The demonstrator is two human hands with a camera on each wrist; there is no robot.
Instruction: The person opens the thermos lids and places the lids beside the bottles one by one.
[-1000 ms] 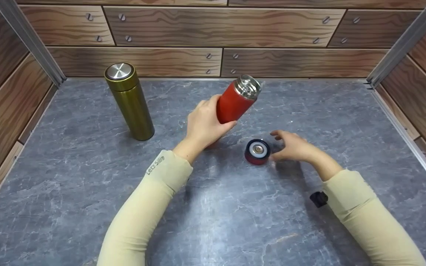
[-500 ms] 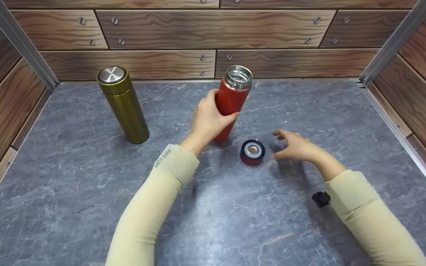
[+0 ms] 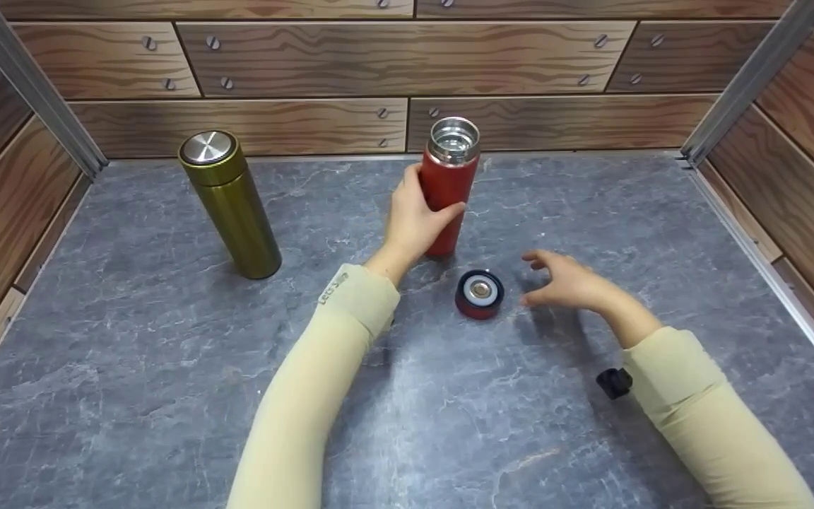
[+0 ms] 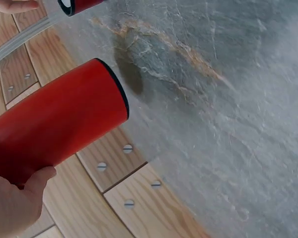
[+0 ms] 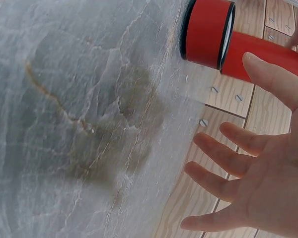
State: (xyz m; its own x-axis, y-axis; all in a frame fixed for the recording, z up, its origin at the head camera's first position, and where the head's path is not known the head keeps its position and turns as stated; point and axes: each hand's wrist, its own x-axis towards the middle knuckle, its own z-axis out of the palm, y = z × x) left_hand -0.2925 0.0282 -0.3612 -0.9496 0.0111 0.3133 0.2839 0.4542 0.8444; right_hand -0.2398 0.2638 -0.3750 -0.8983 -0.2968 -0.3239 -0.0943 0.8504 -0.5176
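My left hand (image 3: 410,220) grips the side of a red thermos flask (image 3: 448,185), its thumb across the front. The flask stands nearly upright with its bare steel mouth showing at the top. In the left wrist view the base of the flask (image 4: 74,106) hangs close over the table, a shadow beside it. Nearer to me, the red flask lid (image 3: 479,295) lies upside down, its pale seal facing up. Right of this lid, my right hand (image 3: 568,281) holds nothing; the right wrist view shows its fingers (image 5: 223,153) spread, the lid (image 5: 207,34) beyond the thumb.
A gold thermos flask (image 3: 234,212) with its lid on stands at the left of the grey marbled table (image 3: 167,396). Wood-patterned walls (image 3: 294,60) with metal corner posts (image 3: 739,81) bound the table at the back and sides.
My left hand has brought the red flask from a rightward tilt to nearly upright and moved it back. The right hand has drawn slightly away from the lid.
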